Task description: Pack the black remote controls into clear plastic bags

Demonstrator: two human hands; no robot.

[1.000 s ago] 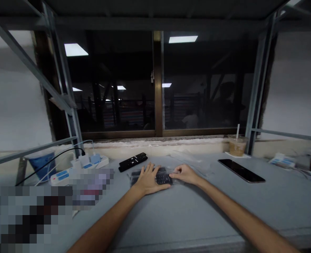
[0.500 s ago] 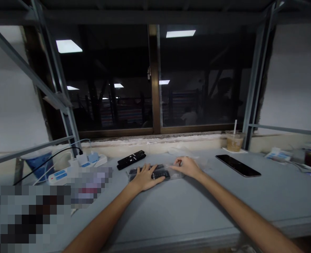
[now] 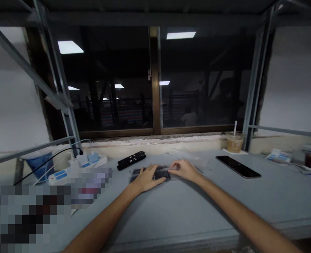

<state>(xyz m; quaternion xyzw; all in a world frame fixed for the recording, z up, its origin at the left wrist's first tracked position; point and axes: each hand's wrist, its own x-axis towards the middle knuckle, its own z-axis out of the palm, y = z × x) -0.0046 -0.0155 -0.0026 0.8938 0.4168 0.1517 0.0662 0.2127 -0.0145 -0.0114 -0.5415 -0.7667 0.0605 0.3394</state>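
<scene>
A clear plastic bag [image 3: 175, 176] lies on the table with black remote controls [image 3: 163, 175] inside it. My left hand [image 3: 146, 178] rests flat across the bag, fingers spread, pressing on the remotes and partly covering them. At the bag's right end, my right hand [image 3: 185, 169] has thumb and fingers pinched together on the plastic. Beyond my left hand, more black remotes [image 3: 131, 160] lie side by side, outside the bag. A crumpled sheet of thin clear plastic [image 3: 189, 155] is behind my right hand.
To the right lie a black phone [image 3: 237, 166] and a drink cup with a straw [image 3: 234, 143]. At left are a power strip [image 3: 63, 176] with chargers and cables, and a blue container [image 3: 39, 166]. Metal frame posts [image 3: 253, 80] flank the window [image 3: 203, 77]. The lower left is pixelated.
My right hand has shifted slightly left along the bag, closer to my left hand. My left hand stays on the remotes, its fingers drawn in a little.
</scene>
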